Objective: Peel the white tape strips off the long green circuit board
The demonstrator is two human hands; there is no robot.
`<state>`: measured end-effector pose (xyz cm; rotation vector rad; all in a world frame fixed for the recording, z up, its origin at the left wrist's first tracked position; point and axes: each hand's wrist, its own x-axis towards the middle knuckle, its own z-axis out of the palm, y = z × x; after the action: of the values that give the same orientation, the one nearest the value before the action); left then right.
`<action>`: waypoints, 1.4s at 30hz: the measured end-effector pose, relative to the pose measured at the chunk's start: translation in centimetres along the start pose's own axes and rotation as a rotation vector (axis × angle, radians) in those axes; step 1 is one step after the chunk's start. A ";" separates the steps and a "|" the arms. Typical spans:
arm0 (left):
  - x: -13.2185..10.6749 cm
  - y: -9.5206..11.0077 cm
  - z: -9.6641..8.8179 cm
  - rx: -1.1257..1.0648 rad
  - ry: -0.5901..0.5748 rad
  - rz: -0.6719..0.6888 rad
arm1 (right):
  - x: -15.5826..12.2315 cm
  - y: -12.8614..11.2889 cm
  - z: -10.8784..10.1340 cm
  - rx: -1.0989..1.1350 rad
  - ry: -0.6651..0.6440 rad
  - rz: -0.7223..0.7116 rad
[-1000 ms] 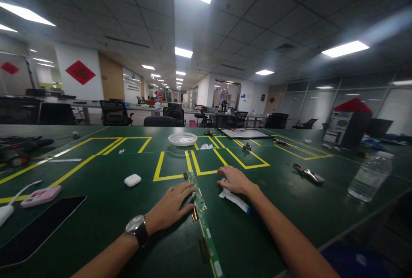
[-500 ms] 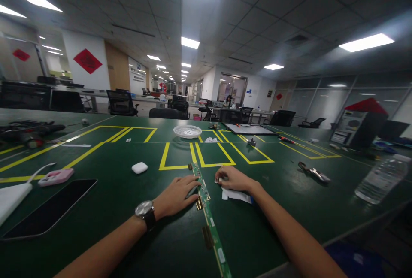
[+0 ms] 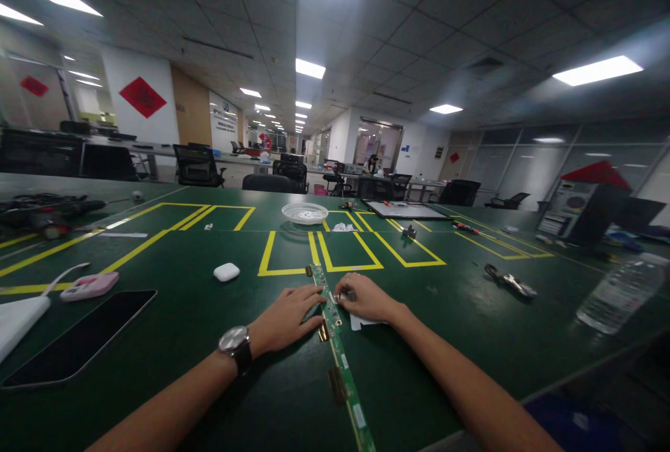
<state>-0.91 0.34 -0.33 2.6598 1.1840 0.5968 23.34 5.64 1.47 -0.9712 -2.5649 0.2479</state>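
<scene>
A long, narrow green circuit board [image 3: 347, 375] lies on the table in front of me, running away from the near edge. My left hand [image 3: 287, 318] lies flat beside it, fingers stretched and fingertips touching its left edge, thumb apart. Copper-coloured flaps [image 3: 338, 386] stick out from the board's left side. On the other side, my right hand [image 3: 366, 297] is closed in a pinch on a white flat ribbon cable [image 3: 358, 324], its fingertips at the board's right edge. Most of the cable is hidden under that hand.
A white plastic basket [image 3: 305, 206] stands ahead. To the left are a white earbud case [image 3: 227, 272], a black phone [image 3: 84, 337] and a pink case [image 3: 90, 287]. A metal tool [image 3: 510, 281] and a water bottle [image 3: 620, 295] are at right. Yellow tape [image 3: 293, 273] marks the table.
My right hand has moved left to the board's edge, drawing the ribbon cable with it. My left hand and the board have stayed in place.
</scene>
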 end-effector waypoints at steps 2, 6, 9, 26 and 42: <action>0.0 -0.1 0.1 -0.002 0.010 0.011 | -0.1 0.0 0.0 0.001 0.004 0.002; 0.1 -0.1 0.1 -0.003 -0.003 0.017 | -0.1 0.3 0.0 0.026 0.006 -0.020; 0.3 -0.1 -0.2 -0.021 -0.027 0.028 | 0.0 0.6 0.0 0.062 -0.005 -0.061; 0.2 0.2 -0.8 -0.029 -0.099 0.018 | -0.1 0.7 0.5 0.130 0.033 -0.096; 0.5 -1.7 -0.2 -0.230 0.202 -0.138 | 1.2 0.2 -0.1 0.172 -0.079 -0.242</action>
<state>-1.83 1.87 -0.55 2.3496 1.2517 0.9336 22.65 6.61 1.83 -0.5933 -2.6490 0.4375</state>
